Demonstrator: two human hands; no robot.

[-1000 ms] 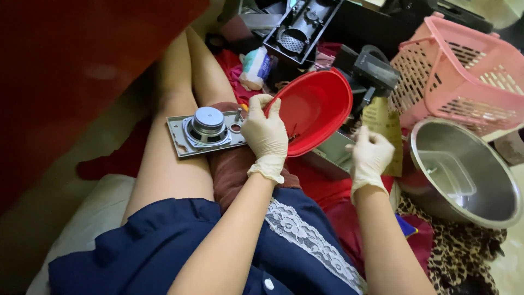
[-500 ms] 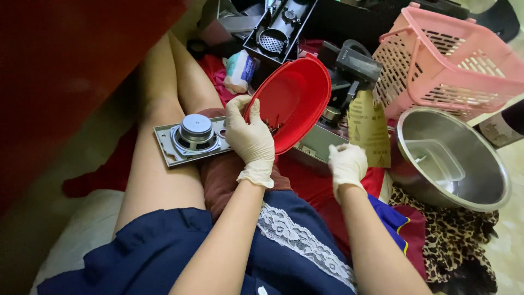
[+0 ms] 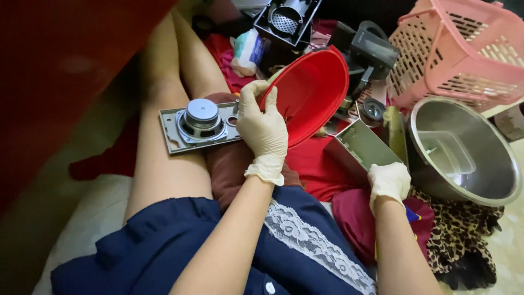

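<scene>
- My gloved left hand (image 3: 263, 131) grips the rim of the red bowl (image 3: 311, 93), fingers curled over its edge; the bowl is tilted.
- At nine o'clock of that hand, the speaker plate (image 3: 199, 124) rests on my thigh, touching it.
- My gloved right hand (image 3: 388, 183) clasps the grey metal box (image 3: 361, 150).
- At three o'clock sits the steel bowl (image 3: 464, 153); a pink basket (image 3: 458, 52) at one.

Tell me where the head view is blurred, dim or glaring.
Head view: the red surface at upper left is close and out of focus, with the floor beneath it in deep shadow; the steel bowl shows soft bright reflections on its rim; the gloved left hand, right hand and speaker plate are evenly lit and sharp.
</scene>
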